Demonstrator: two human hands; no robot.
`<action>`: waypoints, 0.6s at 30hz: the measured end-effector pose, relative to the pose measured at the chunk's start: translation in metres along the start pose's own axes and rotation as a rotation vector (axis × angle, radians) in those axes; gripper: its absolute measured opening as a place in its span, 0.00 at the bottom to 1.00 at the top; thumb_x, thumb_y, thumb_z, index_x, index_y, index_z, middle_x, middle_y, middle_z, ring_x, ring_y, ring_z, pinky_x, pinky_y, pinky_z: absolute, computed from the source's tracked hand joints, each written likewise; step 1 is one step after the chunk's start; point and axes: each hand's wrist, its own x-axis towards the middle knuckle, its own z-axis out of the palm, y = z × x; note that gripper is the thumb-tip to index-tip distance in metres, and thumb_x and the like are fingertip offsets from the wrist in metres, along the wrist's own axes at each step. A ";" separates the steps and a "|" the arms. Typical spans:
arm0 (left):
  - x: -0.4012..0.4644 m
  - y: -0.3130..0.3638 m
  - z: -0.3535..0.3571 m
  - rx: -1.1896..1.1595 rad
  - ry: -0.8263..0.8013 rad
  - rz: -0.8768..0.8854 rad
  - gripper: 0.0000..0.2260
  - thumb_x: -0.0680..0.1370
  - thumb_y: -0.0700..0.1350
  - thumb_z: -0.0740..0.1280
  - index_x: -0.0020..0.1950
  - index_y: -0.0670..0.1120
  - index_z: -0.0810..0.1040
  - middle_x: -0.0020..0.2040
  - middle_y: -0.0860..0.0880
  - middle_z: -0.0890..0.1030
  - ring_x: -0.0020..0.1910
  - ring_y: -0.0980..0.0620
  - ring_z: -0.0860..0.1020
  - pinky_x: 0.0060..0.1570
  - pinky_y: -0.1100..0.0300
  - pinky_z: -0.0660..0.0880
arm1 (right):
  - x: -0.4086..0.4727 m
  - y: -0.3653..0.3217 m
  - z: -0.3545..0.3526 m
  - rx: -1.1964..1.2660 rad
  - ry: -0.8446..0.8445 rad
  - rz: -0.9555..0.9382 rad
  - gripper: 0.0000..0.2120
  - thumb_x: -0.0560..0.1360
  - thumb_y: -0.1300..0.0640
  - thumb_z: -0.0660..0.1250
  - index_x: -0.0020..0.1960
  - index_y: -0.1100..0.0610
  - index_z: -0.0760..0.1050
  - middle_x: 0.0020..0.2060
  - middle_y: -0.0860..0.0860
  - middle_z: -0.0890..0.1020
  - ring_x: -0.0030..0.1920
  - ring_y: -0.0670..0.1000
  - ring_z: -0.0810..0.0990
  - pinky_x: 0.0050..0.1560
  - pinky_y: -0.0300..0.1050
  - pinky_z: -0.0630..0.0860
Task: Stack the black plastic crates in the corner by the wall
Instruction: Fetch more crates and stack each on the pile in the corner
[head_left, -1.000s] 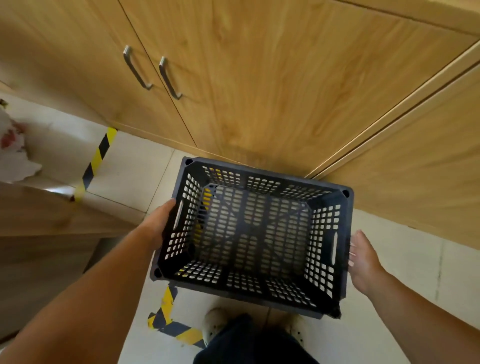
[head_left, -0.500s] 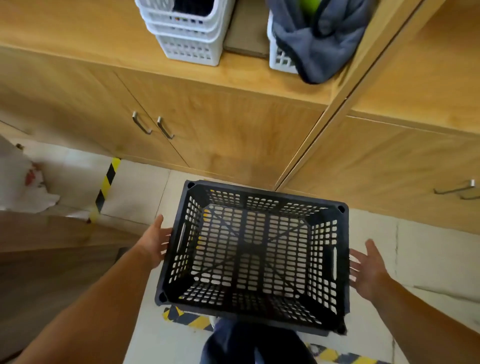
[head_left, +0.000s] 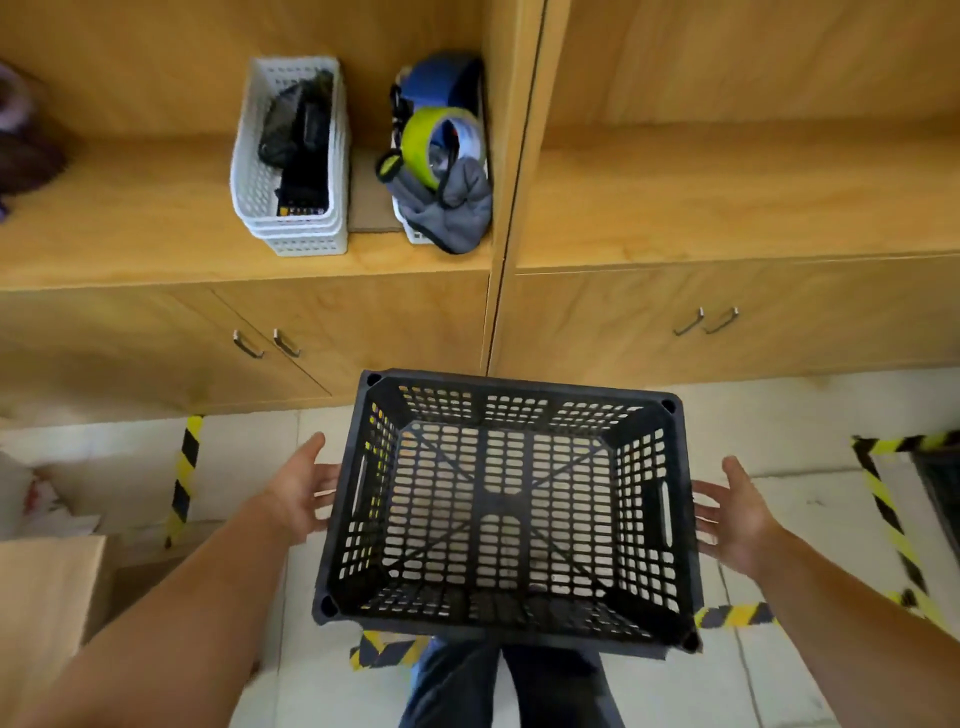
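A black plastic crate (head_left: 519, 388) with slotted walls and an empty inside stands upright in front of the wooden cabinet, right above my legs. What it rests on is hidden beneath it. My left hand (head_left: 298, 488) is beside its left wall, fingers spread, with the fingertips very near the handle slot. A small gap separates my right hand (head_left: 737, 514), held open, from the right wall. Neither hand holds anything.
Behind the crate is a wooden cabinet (head_left: 363, 322) whose shelf holds white baskets (head_left: 288, 156), tape rolls (head_left: 441, 140) and a grey cloth. Yellow-black tape (head_left: 184, 478) marks the tiled floor. A cardboard box (head_left: 47, 597) stands at lower left.
My left hand let go of the crate's left side and my right hand came off the right wall; both now hover open. The view tilted up to show the shelf.
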 end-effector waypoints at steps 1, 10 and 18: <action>-0.010 0.004 0.004 0.019 -0.014 0.005 0.27 0.77 0.65 0.54 0.47 0.42 0.78 0.45 0.45 0.77 0.50 0.45 0.74 0.61 0.46 0.69 | -0.012 0.005 -0.007 0.033 0.022 0.001 0.35 0.75 0.32 0.47 0.66 0.58 0.70 0.58 0.59 0.76 0.57 0.59 0.73 0.60 0.56 0.67; -0.068 0.033 0.070 0.299 -0.152 0.056 0.28 0.78 0.66 0.50 0.49 0.44 0.76 0.43 0.45 0.73 0.46 0.47 0.73 0.47 0.52 0.69 | -0.090 0.051 -0.091 0.334 0.180 -0.014 0.39 0.75 0.31 0.44 0.66 0.62 0.70 0.62 0.60 0.74 0.63 0.59 0.71 0.66 0.57 0.64; -0.104 0.032 0.180 0.557 -0.212 0.090 0.30 0.77 0.67 0.51 0.53 0.42 0.75 0.41 0.45 0.73 0.43 0.46 0.73 0.44 0.51 0.70 | -0.133 0.097 -0.188 0.565 0.264 0.000 0.35 0.76 0.33 0.44 0.60 0.62 0.71 0.45 0.59 0.76 0.44 0.56 0.74 0.40 0.46 0.69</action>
